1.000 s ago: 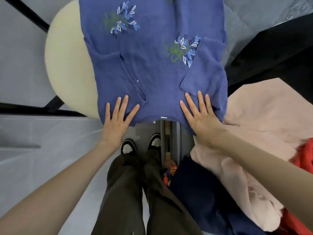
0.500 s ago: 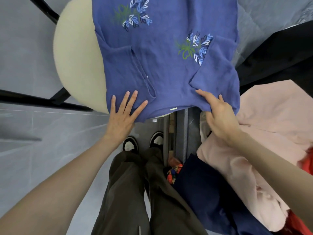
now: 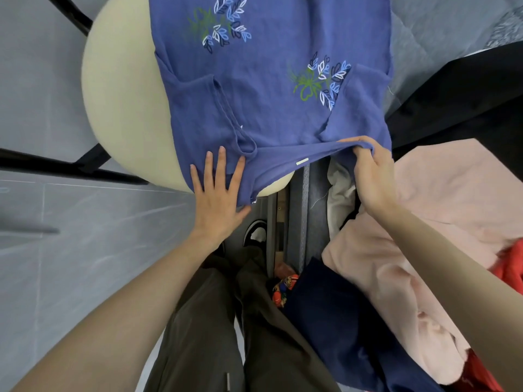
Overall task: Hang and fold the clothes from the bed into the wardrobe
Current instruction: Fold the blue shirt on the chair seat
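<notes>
A cream stool (image 3: 121, 108) carries the work. The left hand (image 3: 218, 199) lies flat with fingers spread, pressing the near hem of the blue shirt (image 3: 277, 94), which is spread across the seat with its sleeves folded in. The right hand (image 3: 373, 176) pinches the hem's right corner, fingers curled round the cloth. For a clean fold, the left should probably grip its own corner too, then both hands lift the hem evenly. A pink garment (image 3: 441, 199) waits at the right.

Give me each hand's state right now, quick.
Left hand: open, fingers straight, pressing flat on the blue shirt at its near edge.
Right hand: closed, its grip pinching the blue shirt's hem.
</notes>
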{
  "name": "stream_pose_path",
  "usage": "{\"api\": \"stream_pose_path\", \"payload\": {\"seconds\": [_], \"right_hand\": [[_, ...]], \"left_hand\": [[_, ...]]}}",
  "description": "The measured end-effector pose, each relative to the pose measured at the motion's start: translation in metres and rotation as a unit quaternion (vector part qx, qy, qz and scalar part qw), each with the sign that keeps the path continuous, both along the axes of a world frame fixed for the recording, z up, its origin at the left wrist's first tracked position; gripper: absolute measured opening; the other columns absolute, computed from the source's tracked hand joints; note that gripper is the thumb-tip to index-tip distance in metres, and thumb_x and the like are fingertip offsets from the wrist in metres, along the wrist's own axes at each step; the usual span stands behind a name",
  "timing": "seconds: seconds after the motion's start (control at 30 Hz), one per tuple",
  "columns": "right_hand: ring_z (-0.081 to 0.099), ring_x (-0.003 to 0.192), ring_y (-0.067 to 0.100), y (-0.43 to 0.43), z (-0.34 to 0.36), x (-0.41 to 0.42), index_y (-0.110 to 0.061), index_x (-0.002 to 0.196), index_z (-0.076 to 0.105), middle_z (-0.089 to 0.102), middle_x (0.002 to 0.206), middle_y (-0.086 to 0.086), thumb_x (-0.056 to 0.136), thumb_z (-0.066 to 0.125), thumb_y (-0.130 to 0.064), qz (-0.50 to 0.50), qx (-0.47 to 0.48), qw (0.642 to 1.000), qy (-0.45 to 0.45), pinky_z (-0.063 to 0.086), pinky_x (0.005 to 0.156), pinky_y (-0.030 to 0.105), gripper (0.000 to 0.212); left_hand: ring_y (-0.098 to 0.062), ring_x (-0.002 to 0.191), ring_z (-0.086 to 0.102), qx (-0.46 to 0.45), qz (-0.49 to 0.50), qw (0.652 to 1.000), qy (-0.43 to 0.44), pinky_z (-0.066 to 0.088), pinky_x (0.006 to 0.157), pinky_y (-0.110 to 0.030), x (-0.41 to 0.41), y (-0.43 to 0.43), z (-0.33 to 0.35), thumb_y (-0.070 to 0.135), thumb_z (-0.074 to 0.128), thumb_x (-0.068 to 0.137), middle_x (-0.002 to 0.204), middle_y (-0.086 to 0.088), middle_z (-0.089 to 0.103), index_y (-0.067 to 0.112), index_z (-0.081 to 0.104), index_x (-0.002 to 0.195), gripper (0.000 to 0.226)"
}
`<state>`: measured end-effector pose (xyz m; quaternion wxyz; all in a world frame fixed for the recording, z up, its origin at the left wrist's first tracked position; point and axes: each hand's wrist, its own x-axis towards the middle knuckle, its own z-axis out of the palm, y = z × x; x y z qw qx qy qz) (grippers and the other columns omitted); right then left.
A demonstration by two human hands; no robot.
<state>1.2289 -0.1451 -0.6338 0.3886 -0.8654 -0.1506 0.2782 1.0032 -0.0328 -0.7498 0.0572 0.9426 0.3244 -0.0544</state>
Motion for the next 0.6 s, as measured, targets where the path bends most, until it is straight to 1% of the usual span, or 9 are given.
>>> {"api": "stream_pose_path", "payload": {"seconds": [0.1, 0.13, 0.17, 0.2, 0.27, 0.33, 0.43, 0.5, 0.6], "right_hand": [[0.051, 0.068, 0.005, -0.001, 0.001, -0.002, -0.030, 0.090, 0.066, 0.066, 0.078, -0.006, 0.094, 0.037, -0.014, 0.045, -0.027, 0.999, -0.009, 0.039, 0.064, 0.019, 0.033], [0.055, 0.074, 0.004, -0.002, 0.001, -0.003, -0.026, 0.097, 0.066, 0.068, 0.085, -0.008, 0.096, 0.038, -0.015, 0.076, -0.034, 0.996, -0.014, 0.039, 0.066, 0.018, 0.031], [0.057, 0.092, 0.001, -0.004, 0.000, -0.003, -0.019, 0.105, 0.066, 0.069, 0.105, -0.005, 0.097, 0.040, -0.015, 0.116, -0.042, 0.992, -0.026, 0.039, 0.075, 0.016, 0.028], [0.050, 0.117, 0.001, -0.007, -0.002, -0.003, -0.013, 0.112, 0.065, 0.060, 0.129, 0.000, 0.098, 0.043, -0.015, 0.164, -0.058, 0.984, -0.049, 0.035, 0.088, 0.012, 0.026], [0.022, 0.145, 0.013, -0.015, -0.004, -0.001, -0.011, 0.128, 0.057, 0.030, 0.155, 0.004, 0.096, 0.050, -0.014, 0.266, -0.120, 0.948, -0.125, 0.028, 0.107, 0.023, 0.033], [0.010, 0.149, 0.024, -0.023, -0.008, 0.003, -0.012, 0.145, 0.038, 0.014, 0.160, 0.009, 0.096, 0.051, -0.014, 0.327, -0.197, 0.903, -0.199, 0.024, 0.113, 0.035, 0.051], [0.003, 0.149, 0.030, -0.029, -0.015, 0.010, -0.010, 0.153, 0.012, 0.004, 0.161, 0.013, 0.098, 0.042, -0.013, 0.388, -0.341, 0.824, -0.231, 0.005, 0.119, 0.039, 0.063], [0.003, 0.148, 0.028, -0.028, -0.015, 0.013, -0.012, 0.153, 0.014, 0.006, 0.161, 0.011, 0.099, 0.036, -0.015, 0.427, -0.391, 0.781, -0.233, 0.002, 0.118, 0.039, 0.058], [0.025, 0.143, 0.025, -0.020, -0.008, 0.013, -0.013, 0.141, 0.041, 0.036, 0.150, 0.008, 0.097, 0.038, -0.012, 0.449, -0.370, 0.782, -0.224, 0.011, 0.116, 0.038, 0.044]], "left_hand": [[-0.045, 0.141, 0.024, 0.015, -0.036, 0.999, 0.037, 0.025, 0.107, -0.067, -0.004, 0.006, 0.006, 0.049, 0.072, 0.076, 0.154, -0.023, 0.025, 0.020, 0.021, 0.151, 0.095], [-0.044, 0.139, 0.028, 0.023, -0.042, 0.998, 0.042, 0.028, 0.106, -0.066, -0.006, 0.008, 0.009, 0.044, 0.072, 0.077, 0.153, -0.022, 0.029, 0.021, 0.025, 0.150, 0.090], [-0.044, 0.137, 0.032, 0.028, -0.048, 0.998, 0.041, 0.031, 0.104, -0.065, -0.006, 0.011, 0.013, 0.039, 0.074, 0.077, 0.151, -0.021, 0.033, 0.020, 0.030, 0.149, 0.086], [-0.044, 0.135, 0.036, 0.026, -0.055, 0.998, 0.034, 0.032, 0.103, -0.065, -0.007, 0.013, 0.016, 0.034, 0.077, 0.076, 0.149, -0.020, 0.036, 0.019, 0.036, 0.147, 0.083], [-0.046, 0.129, 0.043, -0.002, -0.069, 0.998, 0.000, 0.035, 0.097, -0.067, -0.008, 0.019, 0.024, 0.022, 0.083, 0.070, 0.143, -0.021, 0.044, 0.011, 0.049, 0.139, 0.078], [-0.048, 0.120, 0.052, -0.048, -0.081, 0.994, -0.049, 0.039, 0.091, -0.069, -0.010, 0.024, 0.035, 0.005, 0.087, 0.062, 0.133, -0.022, 0.055, 0.000, 0.059, 0.126, 0.071], [-0.046, 0.103, 0.063, -0.095, -0.108, 0.985, -0.096, 0.041, 0.082, -0.071, -0.019, 0.034, 0.053, -0.012, 0.087, 0.049, 0.114, -0.023, 0.066, -0.009, 0.067, 0.105, 0.059], [-0.044, 0.095, 0.067, -0.102, -0.133, 0.982, -0.084, 0.046, 0.076, -0.067, -0.025, 0.042, 0.067, -0.012, 0.087, 0.047, 0.107, -0.023, 0.069, -0.011, 0.068, 0.098, 0.055], [-0.035, 0.082, 0.072, -0.078, -0.166, 0.982, -0.042, 0.055, 0.067, -0.054, -0.036, 0.055, 0.088, -0.003, 0.092, 0.046, 0.092, -0.021, 0.072, -0.009, 0.071, 0.095, 0.054]]}}
